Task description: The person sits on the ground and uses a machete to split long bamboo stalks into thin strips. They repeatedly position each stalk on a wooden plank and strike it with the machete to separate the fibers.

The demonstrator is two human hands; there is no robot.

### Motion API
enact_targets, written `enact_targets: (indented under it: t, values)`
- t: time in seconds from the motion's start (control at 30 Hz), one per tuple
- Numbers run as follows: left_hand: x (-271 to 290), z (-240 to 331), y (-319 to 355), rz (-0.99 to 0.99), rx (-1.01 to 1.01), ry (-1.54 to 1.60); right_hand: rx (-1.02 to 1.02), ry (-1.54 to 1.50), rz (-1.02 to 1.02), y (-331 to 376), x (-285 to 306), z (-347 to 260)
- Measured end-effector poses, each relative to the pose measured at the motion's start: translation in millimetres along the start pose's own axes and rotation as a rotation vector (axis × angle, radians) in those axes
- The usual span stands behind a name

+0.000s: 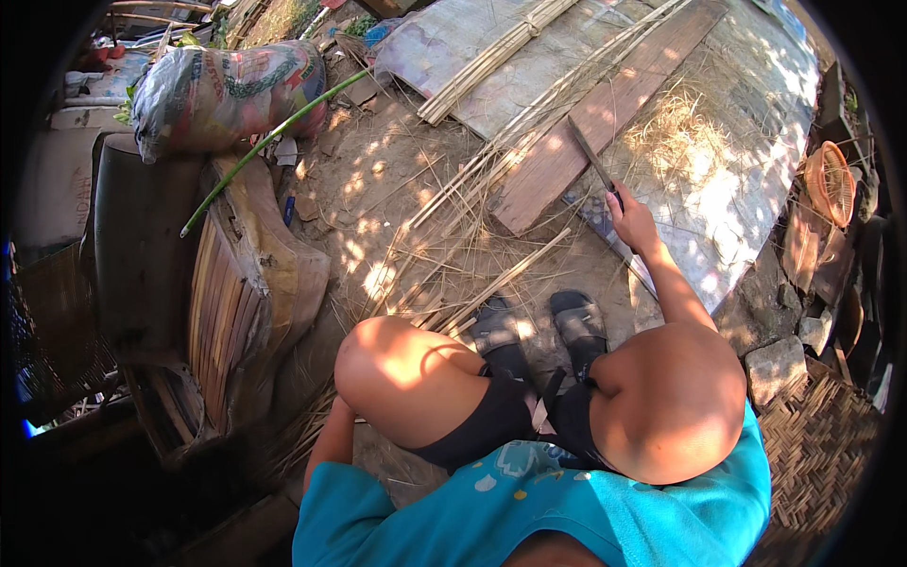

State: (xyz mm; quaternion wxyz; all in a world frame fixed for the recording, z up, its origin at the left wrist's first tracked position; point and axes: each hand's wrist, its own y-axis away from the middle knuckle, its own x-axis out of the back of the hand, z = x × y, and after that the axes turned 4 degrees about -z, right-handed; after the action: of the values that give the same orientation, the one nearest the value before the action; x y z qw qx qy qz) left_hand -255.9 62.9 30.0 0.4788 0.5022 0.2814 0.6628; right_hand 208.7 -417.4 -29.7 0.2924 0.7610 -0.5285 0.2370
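Observation:
My right hand (633,222) is closed round the handle of a long knife (590,155). The dark blade points away from me and lies over a brown wooden plank (540,180). Along the plank's left side run long, thin, pale strips (470,175), which look like split bamboo. More strips (510,274) lie on the ground just in front of my feet. My left forearm (329,439) drops beside my left knee, which hides the hand.
A patterned sheet (727,217) lies under the plank, with fine shavings (685,137) and a bundle of strips (496,59) on it. At left are a stuffed sack (231,90), a green stalk (274,137) and a worn slatted piece (222,302). Woven matting (817,449) and stones (777,367) lie right.

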Motion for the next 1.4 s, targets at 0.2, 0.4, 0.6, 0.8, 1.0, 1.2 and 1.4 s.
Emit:
enact_targets:
  t: [0.2,0.4,0.6,0.8,1.0,1.2,1.4]
  values:
    - [-28.7,-15.8,-1.5,-0.038,0.031,0.040,0.025,-0.038,0.079,3.7,-11.9,-5.3]
    - [-55.9,-28.6,-6.0,-0.086,0.041,0.068,-0.016,-0.007,0.035,1.4,-8.9,-3.4]
    - [-34.9,-27.4,0.1,-0.063,0.040,0.053,0.004,-0.031,0.055,2.8,-11.0,-5.8]
    - [-27.3,-9.2,-6.2,-0.050,-0.005,0.052,0.010,-0.035,0.080,2.4,-14.3,-4.5]
    - [-13.6,-8.4,-8.3,-0.049,-0.020,0.052,-0.003,0.007,0.061,2.1,-6.6,-5.5]
    - [40.0,-20.2,12.6,0.014,-0.012,0.064,-0.051,0.027,-0.061,5.4,0.2,-9.4]
    - [132.8,45.2,68.4,0.306,-0.442,0.185,0.026,-0.071,0.073,2.9,-26.4,0.2]
